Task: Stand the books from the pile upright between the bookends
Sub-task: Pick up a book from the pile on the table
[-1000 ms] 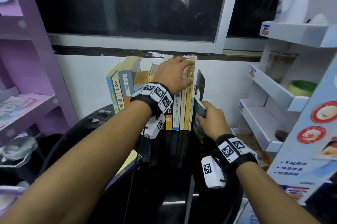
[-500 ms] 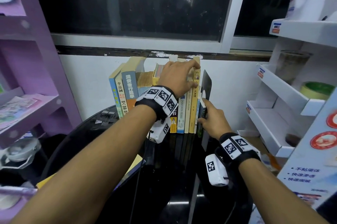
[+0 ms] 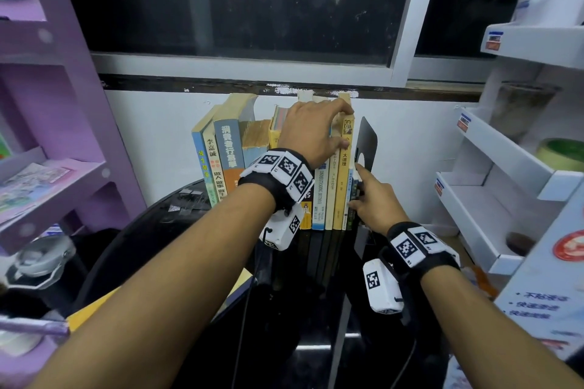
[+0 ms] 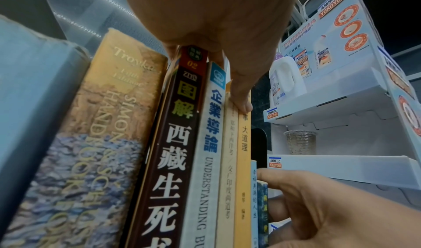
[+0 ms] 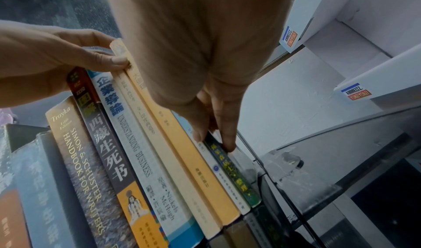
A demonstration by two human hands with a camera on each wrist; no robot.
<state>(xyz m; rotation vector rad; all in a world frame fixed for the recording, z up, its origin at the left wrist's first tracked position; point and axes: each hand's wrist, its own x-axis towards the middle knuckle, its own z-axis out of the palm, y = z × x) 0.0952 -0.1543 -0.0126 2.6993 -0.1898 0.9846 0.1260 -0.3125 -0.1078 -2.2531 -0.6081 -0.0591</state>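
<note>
A row of upright books [image 3: 227, 151] stands on the black glass table [image 3: 316, 341] against the wall. My left hand [image 3: 316, 135] lies over the tops of the tall books, fingers curled behind them and thumb pressing the orange-spined book [image 3: 344, 180] [image 4: 243, 161]. At the row's right end my right hand [image 3: 373, 199] pinches a small dark-green book [image 5: 237, 179] [image 4: 262, 206], upright between a thin pale-blue book and the black bookend [image 3: 366, 142]. A yellow book [image 3: 94, 309] lies flat under my left forearm. No left bookend can be made out.
A purple shelf unit [image 3: 63, 167] stands at the left. A white cardboard display rack [image 3: 489, 199] stands close on the right, with a plastic cup [image 4: 300, 142] and a green roll [image 3: 559, 154] on it. A dark window runs behind the books.
My right hand has pushed the small green book from a tilted, forward position back into the row beside the bookend. My left hand has stayed on top of the books.
</note>
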